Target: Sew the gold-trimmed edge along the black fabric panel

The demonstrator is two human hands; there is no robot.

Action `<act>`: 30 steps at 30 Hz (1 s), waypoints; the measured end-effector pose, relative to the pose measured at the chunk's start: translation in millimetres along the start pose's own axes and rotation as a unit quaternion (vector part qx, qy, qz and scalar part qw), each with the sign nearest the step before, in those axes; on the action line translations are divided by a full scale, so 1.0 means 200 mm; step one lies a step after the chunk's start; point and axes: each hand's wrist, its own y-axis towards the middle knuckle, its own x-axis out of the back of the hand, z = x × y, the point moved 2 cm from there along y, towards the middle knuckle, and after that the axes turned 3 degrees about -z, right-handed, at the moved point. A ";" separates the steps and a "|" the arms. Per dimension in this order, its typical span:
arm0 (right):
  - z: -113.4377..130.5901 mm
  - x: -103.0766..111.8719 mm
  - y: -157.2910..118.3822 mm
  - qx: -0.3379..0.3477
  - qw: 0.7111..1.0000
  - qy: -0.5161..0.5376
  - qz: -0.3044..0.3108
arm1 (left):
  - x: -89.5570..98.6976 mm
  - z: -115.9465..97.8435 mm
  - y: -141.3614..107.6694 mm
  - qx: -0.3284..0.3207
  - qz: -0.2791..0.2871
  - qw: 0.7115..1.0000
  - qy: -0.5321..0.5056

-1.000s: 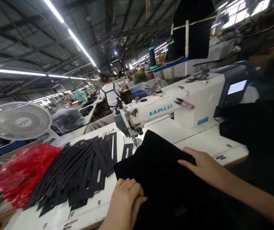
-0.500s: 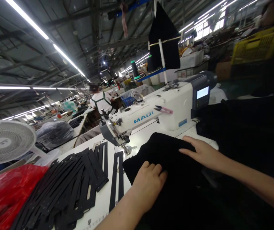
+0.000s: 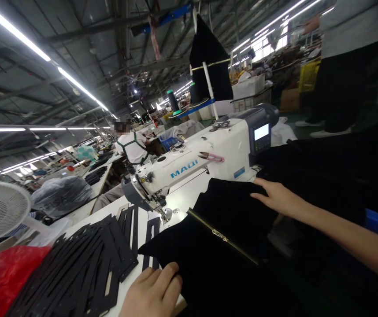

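Black fabric point(image 3: 215, 211) spreads over the front of the white sewing table and hangs down toward me. A gold zipper point(image 3: 220, 235) runs diagonally across it. My left hand point(image 3: 154, 290) is closed on the fabric's left edge, low in the view. On the right edge, beside the machine's base, my right hand point(image 3: 275, 196) grips the cloth between thumb and fingers; some fingers are hidden. The white sewing machine point(image 3: 189, 167) stands behind the fabric, its presser foot point(image 3: 166, 215) just beyond the cloth's upper left edge.
Black slotted strips point(image 3: 83, 264) are piled on the table's left side. Further left are a red plastic bag point(image 3: 10, 273) and a white fan point(image 3: 0, 213). Pink snips point(image 3: 212, 156) lie against the machine arm. One person stands at the right; another sits ahead.
My left hand has moved left and down, drawing the fabric with it, and the gold zipper now shows. The view has shifted, and a standing person shows more fully at the right.
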 end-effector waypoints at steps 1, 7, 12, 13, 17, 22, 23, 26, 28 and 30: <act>0.00 0.00 0.00 0.002 1.000 -0.016 -0.006 | 0.01 0.01 0.03 0.006 -0.021 1.000 -0.004; 0.34 0.08 -0.14 0.119 0.981 -0.105 -0.116 | 0.10 0.05 0.23 0.080 0.050 0.992 -0.086; 0.64 -0.07 -0.40 0.178 0.984 0.015 0.001 | 0.10 0.00 0.24 0.119 0.240 0.922 -0.280; 0.66 -0.12 -0.43 0.162 0.987 0.022 0.007 | 0.10 0.00 0.24 0.121 0.241 0.914 -0.302; 0.64 -0.21 -0.48 0.095 0.995 0.022 0.025 | 0.02 0.07 0.35 0.147 0.201 0.917 -0.311; 0.63 -0.10 -0.46 0.050 0.990 0.071 0.111 | -0.19 0.13 0.52 0.088 0.153 0.950 -0.257; 0.63 -0.04 -0.45 0.054 0.987 0.089 0.121 | -0.22 0.14 0.53 0.085 0.145 0.948 -0.269; 0.64 0.13 -0.44 0.091 0.984 0.106 0.106 | -0.21 0.14 0.52 0.107 0.086 0.922 -0.362; 0.62 0.23 -0.42 0.136 0.985 0.077 0.071 | -0.15 0.15 0.52 0.144 0.036 0.894 -0.423; 0.59 0.32 -0.37 0.158 0.987 0.003 0.003 | -0.07 0.18 0.53 0.199 0.009 0.874 -0.443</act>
